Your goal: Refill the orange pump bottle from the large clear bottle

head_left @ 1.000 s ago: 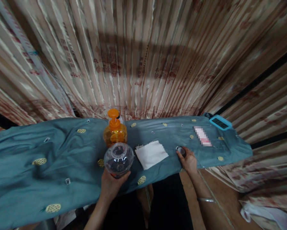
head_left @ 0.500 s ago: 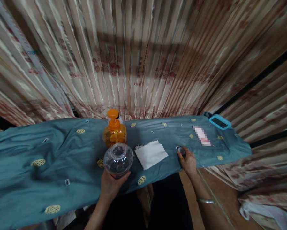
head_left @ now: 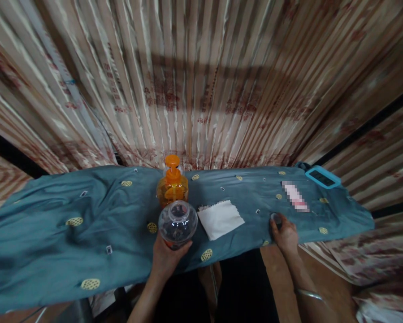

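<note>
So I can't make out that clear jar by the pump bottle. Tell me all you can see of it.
The clear jar looks like transparent plastic, rounded, with a wide ringed mouth facing the camera and no lid on it. Its inside looks dark, with an orange tint at the bottom; contents cannot be told. The left hand grips it from below, at the near edge of the teal cloth. It sits just in front of the orange pump bottle, left of the white napkin.

Clear round-bodied bottle point(head_left: 177, 222) — upright, uncapped, table's near edge, small dark cap point(head_left: 275, 219) well right.
</note>
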`<action>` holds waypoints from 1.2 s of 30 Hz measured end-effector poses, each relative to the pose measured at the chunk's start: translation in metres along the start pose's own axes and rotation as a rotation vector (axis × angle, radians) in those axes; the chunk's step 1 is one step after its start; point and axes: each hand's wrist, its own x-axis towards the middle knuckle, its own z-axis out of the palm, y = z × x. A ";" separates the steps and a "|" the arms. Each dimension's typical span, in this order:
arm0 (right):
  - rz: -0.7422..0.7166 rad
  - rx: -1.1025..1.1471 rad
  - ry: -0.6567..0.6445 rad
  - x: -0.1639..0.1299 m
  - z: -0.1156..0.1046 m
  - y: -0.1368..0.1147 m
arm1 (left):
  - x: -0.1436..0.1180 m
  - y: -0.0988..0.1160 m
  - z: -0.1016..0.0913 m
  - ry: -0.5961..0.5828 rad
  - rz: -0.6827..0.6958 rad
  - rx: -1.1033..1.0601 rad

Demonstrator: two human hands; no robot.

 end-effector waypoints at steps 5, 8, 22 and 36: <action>-0.002 0.026 -0.003 0.015 -0.012 -0.006 | 0.000 0.002 0.000 0.016 0.030 -0.009; -0.027 0.117 -0.011 0.006 -0.023 -0.042 | 0.000 0.003 0.000 0.028 0.049 -0.021; -0.736 0.895 -0.523 0.005 -0.081 -0.342 | -0.002 0.008 0.001 0.030 0.061 -0.114; -0.814 0.570 -0.342 0.007 -0.068 -0.355 | -0.003 0.006 0.001 0.020 0.061 -0.107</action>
